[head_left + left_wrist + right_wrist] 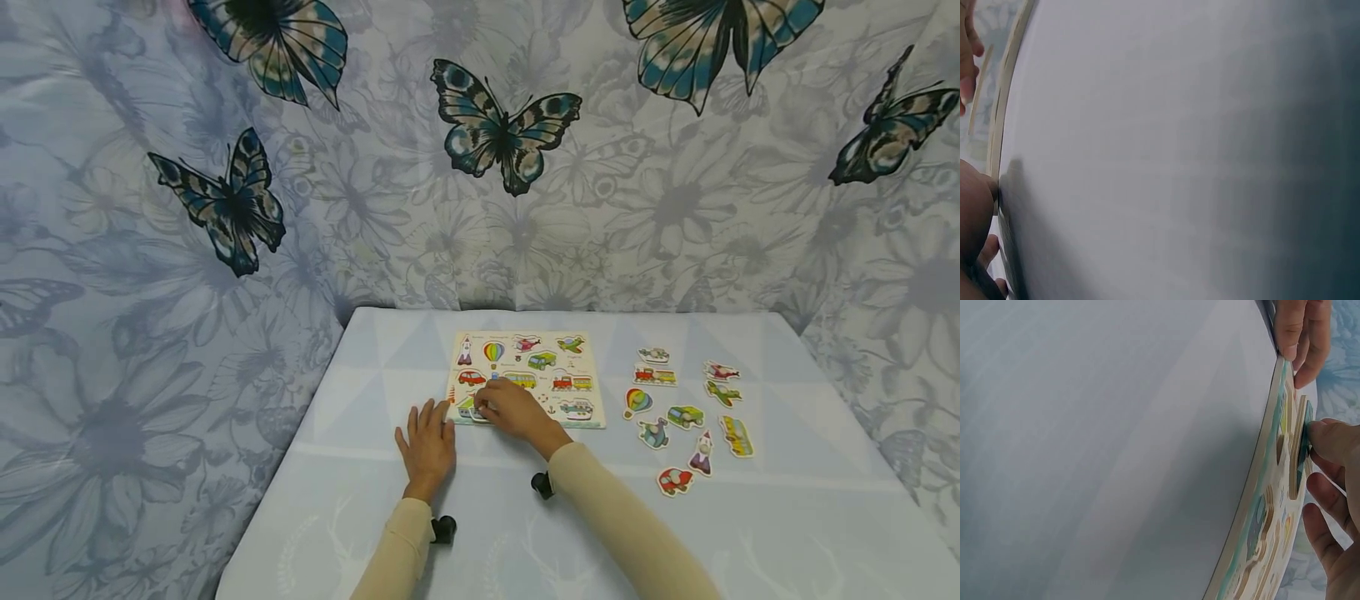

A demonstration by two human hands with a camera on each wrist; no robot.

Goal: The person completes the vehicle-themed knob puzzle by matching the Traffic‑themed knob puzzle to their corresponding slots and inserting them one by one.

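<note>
A butterfly-patterned backdrop (555, 258) stands behind a pale table (315, 467). Two arms extend over the table from its near side, each in a cream sleeve.

The board (585, 363) lies flat on the table, picture side up. It bears printed vehicles; the small lettering beside some of them is too fine to read.

The right hand (513, 408) is positioned over the lower left part of the board. Its thumb and fingers are bent and pinch the piece (1301, 450), which sits between the fingertips just above the board surface. The piece shows a teal face and a pale edge. The right forearm reaches in diagonally from the lower right.

The left hand (429, 446) rests palm down, fingers spread and extended. Its fingertips touch the near left corner of the board; the held piece lies just beyond them.

Ten loose pieces are laid out on the table to the right of the board: train (655, 376), yellow bus (737, 437), rocket (701, 454), truck (685, 417), plane (722, 393), red car (675, 481), helicopter (722, 372), balloon (637, 402), scooter (653, 433) and, farthest back, a small grey-white one.

A black device (444, 530) is fitted at the left wrist.
</note>
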